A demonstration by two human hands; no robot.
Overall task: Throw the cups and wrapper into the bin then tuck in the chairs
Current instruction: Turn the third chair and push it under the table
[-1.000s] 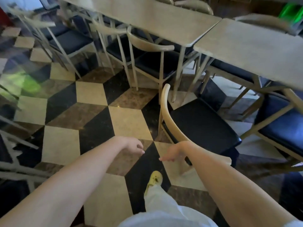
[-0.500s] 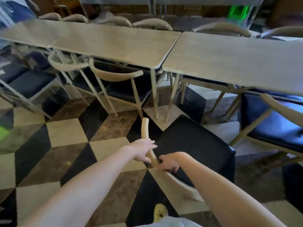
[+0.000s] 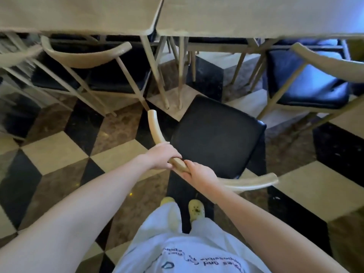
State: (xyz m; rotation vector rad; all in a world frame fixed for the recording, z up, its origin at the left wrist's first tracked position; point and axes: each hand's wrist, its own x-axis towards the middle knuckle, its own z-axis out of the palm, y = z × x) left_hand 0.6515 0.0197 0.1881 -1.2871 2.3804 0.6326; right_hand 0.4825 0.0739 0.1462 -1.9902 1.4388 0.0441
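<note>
A chair with a black seat [image 3: 216,134] and a curved pale wooden backrest [image 3: 155,129] stands pulled out in front of me, turned at an angle to the tables. My left hand [image 3: 161,155] grips the backrest from the left. My right hand [image 3: 199,173] grips the same rail just beside it, fingers curled round the wood. The two hands almost touch. No cups, wrapper or bin are in view.
Two pale wooden tables [image 3: 78,14] [image 3: 256,14] stand side by side ahead, their legs [image 3: 155,75] just beyond the chair. One chair [image 3: 88,56] is tucked at the left, another [image 3: 307,79] stands at the right. The floor [image 3: 59,154] is checkered tile. My yellow shoes [image 3: 196,209] are behind the chair.
Both hands reached the backrest and closed round it. I have stepped closer, so the chair and tables now sit nearer and lower in view.
</note>
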